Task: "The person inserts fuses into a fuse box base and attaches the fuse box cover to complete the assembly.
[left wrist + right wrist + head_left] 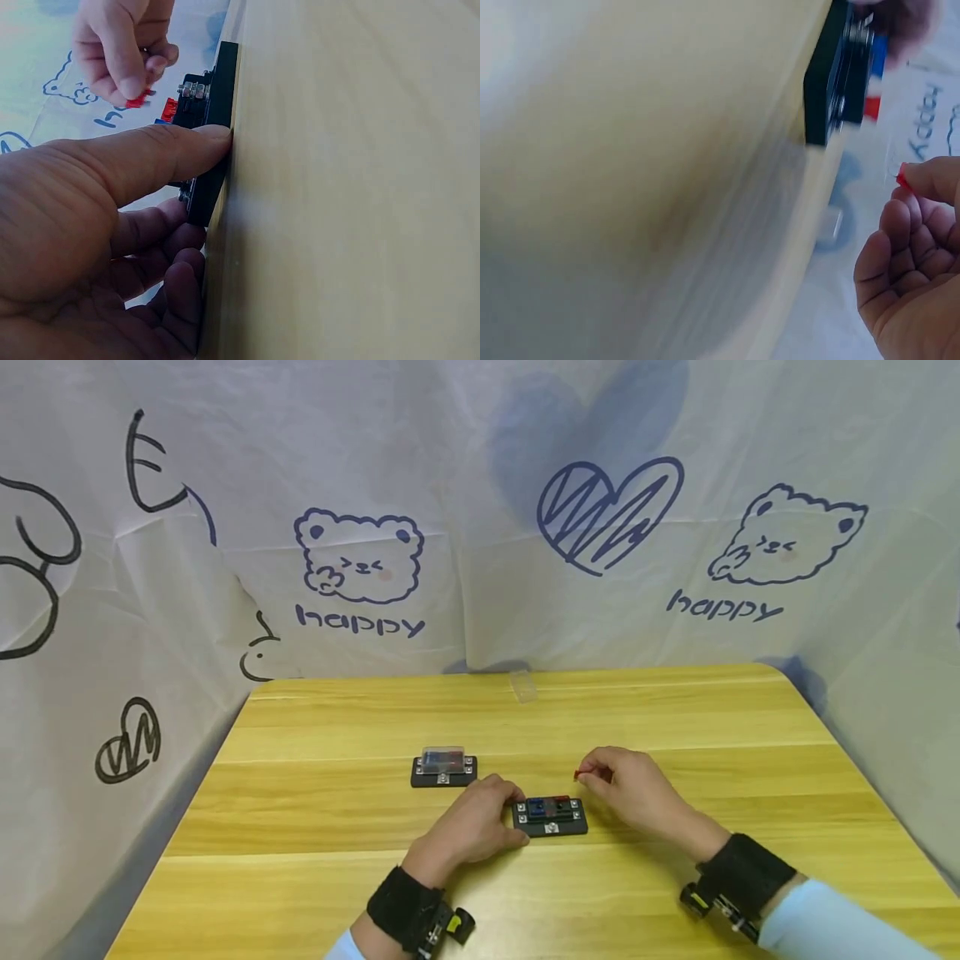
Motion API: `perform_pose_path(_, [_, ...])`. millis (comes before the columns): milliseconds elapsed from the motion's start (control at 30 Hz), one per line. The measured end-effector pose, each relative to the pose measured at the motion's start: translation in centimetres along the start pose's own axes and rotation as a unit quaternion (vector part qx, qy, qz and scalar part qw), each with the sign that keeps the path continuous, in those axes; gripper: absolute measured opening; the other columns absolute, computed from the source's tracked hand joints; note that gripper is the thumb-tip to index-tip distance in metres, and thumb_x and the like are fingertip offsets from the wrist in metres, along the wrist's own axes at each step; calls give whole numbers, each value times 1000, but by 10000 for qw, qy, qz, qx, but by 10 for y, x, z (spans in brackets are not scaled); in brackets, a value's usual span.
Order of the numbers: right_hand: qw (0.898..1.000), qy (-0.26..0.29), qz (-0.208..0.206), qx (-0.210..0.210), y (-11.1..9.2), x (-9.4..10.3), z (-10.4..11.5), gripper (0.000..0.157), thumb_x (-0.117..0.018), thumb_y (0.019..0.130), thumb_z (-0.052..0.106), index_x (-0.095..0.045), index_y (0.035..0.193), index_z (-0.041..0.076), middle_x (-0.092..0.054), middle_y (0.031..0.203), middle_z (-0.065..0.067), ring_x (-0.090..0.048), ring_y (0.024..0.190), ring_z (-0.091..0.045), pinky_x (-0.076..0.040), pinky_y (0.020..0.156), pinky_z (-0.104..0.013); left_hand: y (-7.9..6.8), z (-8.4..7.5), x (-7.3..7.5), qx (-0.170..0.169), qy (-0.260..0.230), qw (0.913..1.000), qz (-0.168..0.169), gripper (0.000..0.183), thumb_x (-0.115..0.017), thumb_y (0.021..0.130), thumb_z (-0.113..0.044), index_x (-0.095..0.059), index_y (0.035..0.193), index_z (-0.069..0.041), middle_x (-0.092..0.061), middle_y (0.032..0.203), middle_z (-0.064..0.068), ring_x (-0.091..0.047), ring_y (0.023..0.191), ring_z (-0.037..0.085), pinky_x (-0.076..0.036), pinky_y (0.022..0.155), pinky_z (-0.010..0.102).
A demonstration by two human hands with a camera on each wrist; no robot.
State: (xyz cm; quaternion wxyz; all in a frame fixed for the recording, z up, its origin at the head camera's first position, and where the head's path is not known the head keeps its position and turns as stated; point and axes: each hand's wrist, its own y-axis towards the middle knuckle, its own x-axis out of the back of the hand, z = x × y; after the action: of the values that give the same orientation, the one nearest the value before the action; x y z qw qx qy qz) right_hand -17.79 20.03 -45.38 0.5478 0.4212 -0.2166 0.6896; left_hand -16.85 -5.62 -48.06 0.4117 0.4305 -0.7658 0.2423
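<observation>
My left hand (480,818) grips the left end of a black fuse block (551,828), its thumb on the near edge and fingers at the far side. Blue and red fuses stand in that block, with metal screw terminals around them. Just right of the block, my right hand (630,785) pinches a small red blade fuse (577,774) between thumb and forefinger. In the left wrist view, the pinched red fuse (138,99) is held up off the table, apart from the block. The right wrist view shows the same fuse (902,176) at the fingertips.
A second fuse block (443,779) with a clear cover (444,760) over its fuses sits behind my left hand. A loose clear plastic cover (523,686) lies at the far edge of the wooden table (337,827). White cloth (480,568) with drawings hangs behind.
</observation>
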Motion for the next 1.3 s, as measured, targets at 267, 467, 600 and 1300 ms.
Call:
perform_pose_path(267, [9996,95,129,223,-13,-13,12,10,-68,90,28,-67,89,19,-60,81,11,-51,68,-8,-46,59,-27,1,1,1,-26,-12,10000,-30,54,-82,70,-35,-64,116,-13,-60,107,-1,-53,96,17,-48,90,36])
perform_pose_path(467, [9994,-29,54,351,-18,-20,13,5,-71,87,21,-69,92,19,-63,85,10,-53,71,-7,-48,62,-28,1,1,1,-37,-27,10000,-14,53,-82,70,-35,-64,115,-13,-60,105,-1,-53,94,16,-48,87,35])
perform_pose_path(600, [9986,-172,-60,498,-19,-22,14,5,-71,87,20,-70,92,19,-65,87,9,-54,72,-6,-50,63,-28,2,0,2,-22,-36,10000,-8,53,-82,70,-35,-64,115,-13,-59,104,-1,-53,93,16,-48,87,35])
perform_pose_path(1300, [9935,-600,-197,945,-21,-24,16,6,-73,84,19,-71,89,21,-64,85,11,-56,76,-3,-53,68,-31,1,-2,4,-1,-53,10000,40,53,-82,71,-34,-64,115,-13,-60,105,-1,-53,94,16,-48,87,35])
